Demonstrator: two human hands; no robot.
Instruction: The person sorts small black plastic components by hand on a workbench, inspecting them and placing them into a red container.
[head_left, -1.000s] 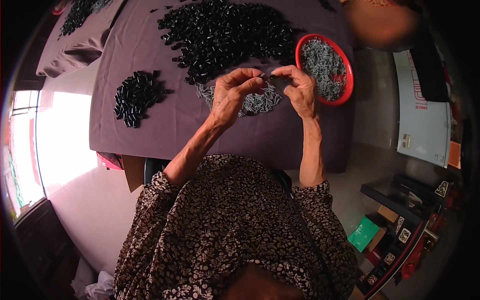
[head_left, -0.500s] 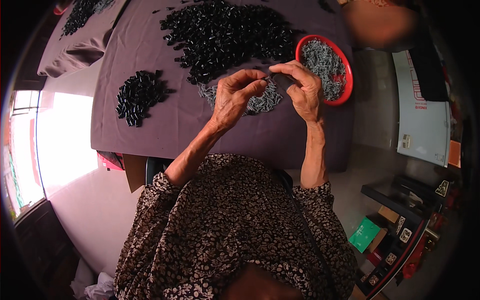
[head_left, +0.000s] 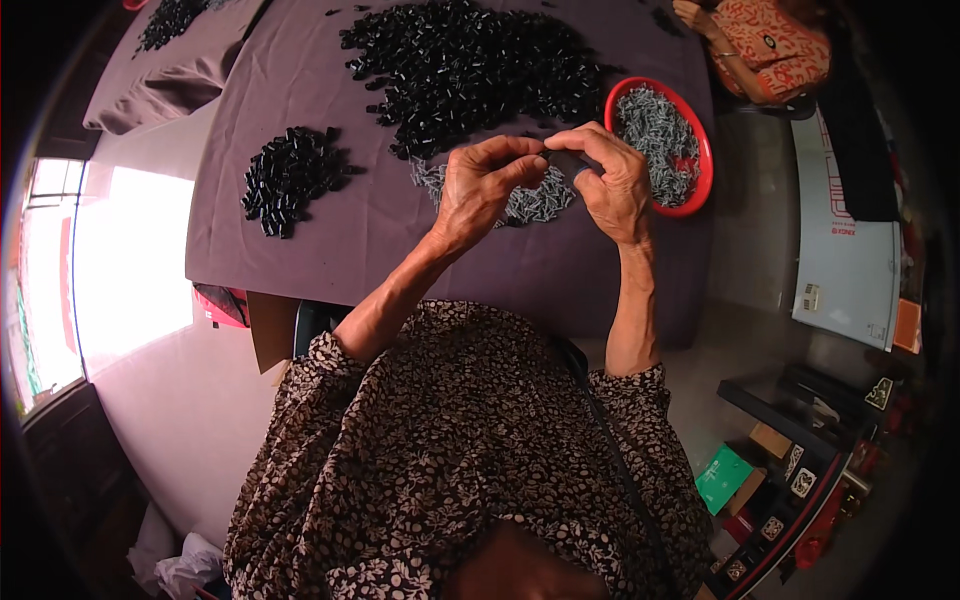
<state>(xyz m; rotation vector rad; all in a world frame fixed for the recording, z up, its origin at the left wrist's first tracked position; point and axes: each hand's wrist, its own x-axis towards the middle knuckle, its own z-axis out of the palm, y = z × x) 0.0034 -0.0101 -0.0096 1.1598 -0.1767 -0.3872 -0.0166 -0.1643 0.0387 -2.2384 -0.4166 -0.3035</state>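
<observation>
My left hand (head_left: 478,190) and my right hand (head_left: 614,180) meet at their fingertips over the table, both closed in a pinch. Whatever sits between the fingertips is too small and hidden to name. Something dark shows along the fingers of my right hand. Below and between the hands lies a pile of small grey screw-like pins (head_left: 535,203), partly covered by my left hand. Beyond it spreads a large heap of small black pieces (head_left: 470,75). A smaller pile of black pieces (head_left: 290,180) lies off to the left.
A red bowl (head_left: 708,150) of grey pins stands just right of my right hand on the cloth-covered table (head_left: 330,260). Another person (head_left: 765,50) sits at the far right. A second cloth-covered table (head_left: 130,95) with black pieces is at the far left.
My view has shifted slightly, so the piles and bowl sit a little further right. Both hands remain pinched together. The other person at the far right now shows more fully.
</observation>
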